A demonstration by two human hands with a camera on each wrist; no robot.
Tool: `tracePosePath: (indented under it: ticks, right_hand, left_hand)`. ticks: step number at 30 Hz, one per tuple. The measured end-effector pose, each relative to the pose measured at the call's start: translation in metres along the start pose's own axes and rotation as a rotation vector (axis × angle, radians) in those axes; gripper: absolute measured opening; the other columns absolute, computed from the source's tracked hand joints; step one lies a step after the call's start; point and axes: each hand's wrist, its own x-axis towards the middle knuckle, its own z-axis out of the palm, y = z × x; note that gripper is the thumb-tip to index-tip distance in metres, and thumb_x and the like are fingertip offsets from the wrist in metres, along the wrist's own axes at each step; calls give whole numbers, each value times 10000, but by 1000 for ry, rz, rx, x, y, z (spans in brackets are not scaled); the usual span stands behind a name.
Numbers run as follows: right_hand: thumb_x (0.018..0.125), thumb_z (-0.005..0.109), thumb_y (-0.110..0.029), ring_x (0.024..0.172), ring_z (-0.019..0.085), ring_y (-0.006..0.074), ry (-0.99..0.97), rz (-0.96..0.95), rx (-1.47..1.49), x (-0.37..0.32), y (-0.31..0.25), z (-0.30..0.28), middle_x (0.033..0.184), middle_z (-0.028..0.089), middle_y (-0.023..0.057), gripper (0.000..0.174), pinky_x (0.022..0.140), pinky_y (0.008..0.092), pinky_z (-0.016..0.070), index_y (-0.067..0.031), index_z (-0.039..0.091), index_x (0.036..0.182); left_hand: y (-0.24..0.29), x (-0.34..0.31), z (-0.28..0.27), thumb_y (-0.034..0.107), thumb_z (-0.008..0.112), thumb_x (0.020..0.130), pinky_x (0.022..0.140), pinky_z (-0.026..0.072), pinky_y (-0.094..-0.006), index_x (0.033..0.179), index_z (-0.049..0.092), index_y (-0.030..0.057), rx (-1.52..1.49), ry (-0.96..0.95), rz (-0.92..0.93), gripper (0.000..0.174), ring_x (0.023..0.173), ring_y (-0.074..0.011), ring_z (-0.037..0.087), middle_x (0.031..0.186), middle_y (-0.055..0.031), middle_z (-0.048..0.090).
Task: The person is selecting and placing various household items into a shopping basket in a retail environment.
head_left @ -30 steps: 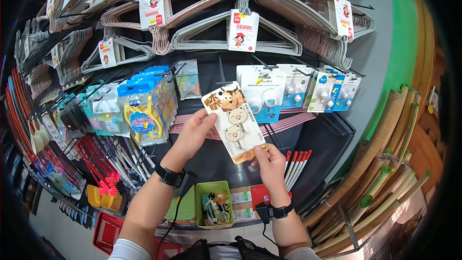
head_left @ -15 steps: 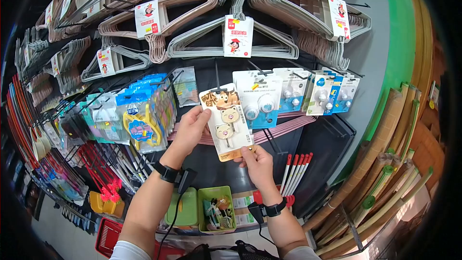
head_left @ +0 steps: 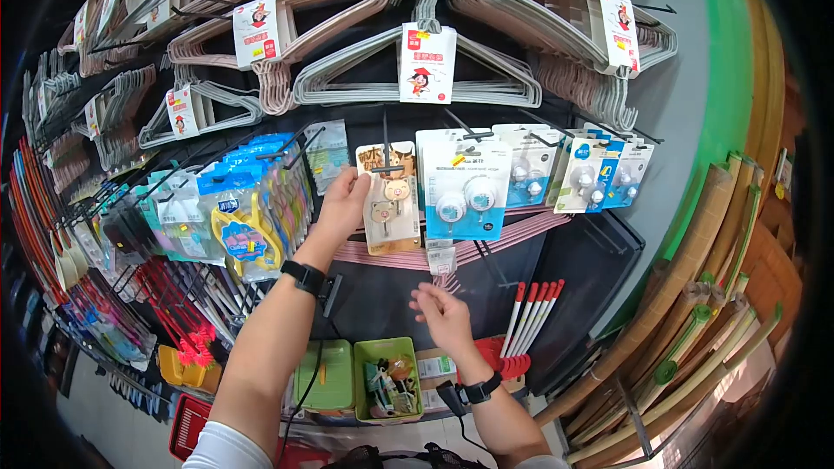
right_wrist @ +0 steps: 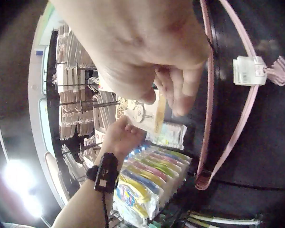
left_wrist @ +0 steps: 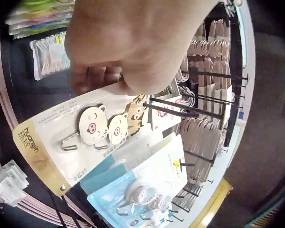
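- The left hand (head_left: 345,201) grips the upper side edge of the pig-faced hook card (head_left: 391,230), fingers closed on it.
- The card hangs upright at a black peg (head_left: 387,169); it seems threaded on, though the hole is hard to make out.
- Just beside it are the blue-and-white hook packs (head_left: 469,187).
- The right hand (head_left: 446,320) is below the card, apart from it, fingers loosely bent and holding nothing.
- Pink hangers (head_left: 530,227) lie behind the packs.
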Motion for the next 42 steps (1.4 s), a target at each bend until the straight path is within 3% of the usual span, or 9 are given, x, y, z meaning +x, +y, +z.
tracePosePath:
  ticks: [8, 12, 16, 22, 26, 34, 36, 41, 42]
  right_hand:
    - [1003, 584, -145, 943, 715, 182, -95, 145, -175, -64, 68, -24, 1057, 727, 135, 291, 756, 253, 562, 56, 624, 1211]
    - [1008, 574, -117, 914, 704, 182, -66, 231, -204, -93, 96, -42, 1049, 713, 131, 251, 742, 268, 575, 47, 640, 1186]
    - [1011, 573, -142, 877, 704, 182, -90, 321, -245, -117, 114, -57, 1036, 711, 136, 276, 703, 281, 576, 54, 634, 1196]
    - [1016, 567, -194, 858, 714, 209, -172, 538, -406, -147, 162, -81, 1020, 710, 145, 319, 671, 288, 575, 62, 627, 1197]
    - [1000, 594, -232, 847, 715, 199, -280, 685, -543, -168, 213, -95, 998, 711, 132, 312, 665, 285, 568, 24, 653, 1168]
    - [945, 617, -174, 832, 707, 164, -537, 822, -774, -197, 255, -41, 916, 706, 73, 233, 650, 267, 552, 2, 702, 1071]
    - [953, 606, -177, 842, 707, 162, -650, 839, -834, -202, 256, -21, 916, 705, 73, 234, 665, 275, 559, 5, 702, 1067]
    - [982, 598, -209, 856, 699, 163, -646, 925, -873, -221, 256, 38, 969, 712, 92, 284, 688, 285, 560, 22, 670, 1132]
    - [995, 599, -225, 877, 696, 172, -661, 956, -876, -227, 258, 47, 1014, 712, 109, 320, 701, 288, 561, 32, 648, 1178]
  left_hand:
    - [-27, 35, 1, 206, 562, 932, 675, 487, -352, 952, 609, -45, 276, 61, 143, 257, 718, -205, 601, 820, -146, 654]
    - [-52, 31, 4, 170, 586, 949, 851, 518, -357, 1305, 505, -36, 381, 215, 225, 419, 976, -246, 648, 1102, -169, 663]
    - [-19, -64, 16, 130, 617, 922, 934, 502, -392, 1358, 464, -26, 380, 411, 523, 487, 1108, -333, 622, 1234, -231, 603]
    - [-22, -289, -34, 136, 551, 982, 882, 512, -367, 1315, 540, 18, 47, -253, 5, 353, 1066, -282, 634, 1182, -169, 619]
    - [-66, -416, -110, 174, 545, 998, 842, 527, -374, 1222, 606, 4, 163, -207, -417, 288, 979, -294, 670, 1090, -192, 663]
    - [-127, -664, -260, 133, 618, 882, 900, 512, -429, 1133, 643, 8, 549, 536, -918, 281, 1045, -371, 643, 1098, -214, 670]
    - [-144, -703, -289, 155, 628, 873, 925, 500, -427, 1159, 634, 36, 858, 469, -1036, 311, 1102, -390, 613, 1102, -231, 650]
    - [-171, -758, -333, 347, 771, 735, 1003, 411, -611, 1358, 451, 109, 706, 8, -1389, 740, 1219, -402, 547, 1301, -195, 582]
    - [-176, -771, -331, 295, 689, 805, 931, 477, -571, 1337, 479, 137, 793, 32, -1271, 593, 1145, -403, 603, 1218, -204, 635]
